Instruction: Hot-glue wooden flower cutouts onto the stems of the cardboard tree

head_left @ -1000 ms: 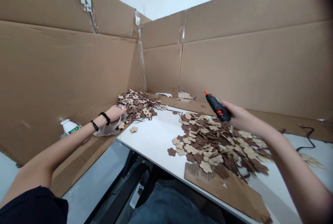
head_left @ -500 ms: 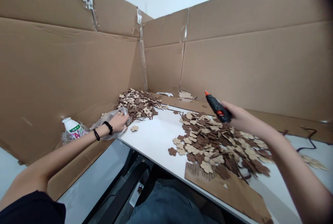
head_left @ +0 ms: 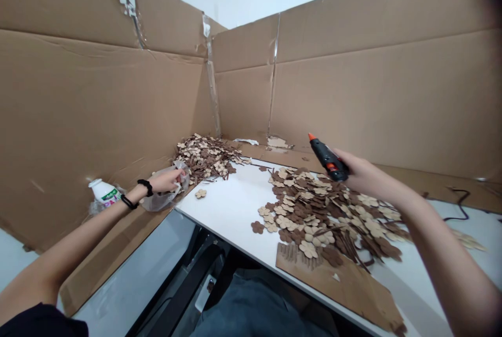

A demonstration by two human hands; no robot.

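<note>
I have the right hand point(head_left: 355, 171) closed around the black glue gun point(head_left: 328, 160), held above the far edge of the big flower pile point(head_left: 306, 206), its orange tip pointing up and to the left. The left hand point(head_left: 168, 180) is well apart from it, at the clear plastic bag point(head_left: 157, 202) on the left; I cannot tell from here whether its fingers grip the plastic or just touch it. Just beyond the bag, in the far left corner, I see a second heap point(head_left: 207, 157) of brown and beige flower pieces and thin strips. A single beige flower point(head_left: 200, 194) lies on the white table point(head_left: 225, 211), between heap and pile. A white bottle point(head_left: 103, 191) leans by the left cardboard wall point(head_left: 94, 96), and a flat cardboard piece point(head_left: 349, 287) lies at the near edge
</note>
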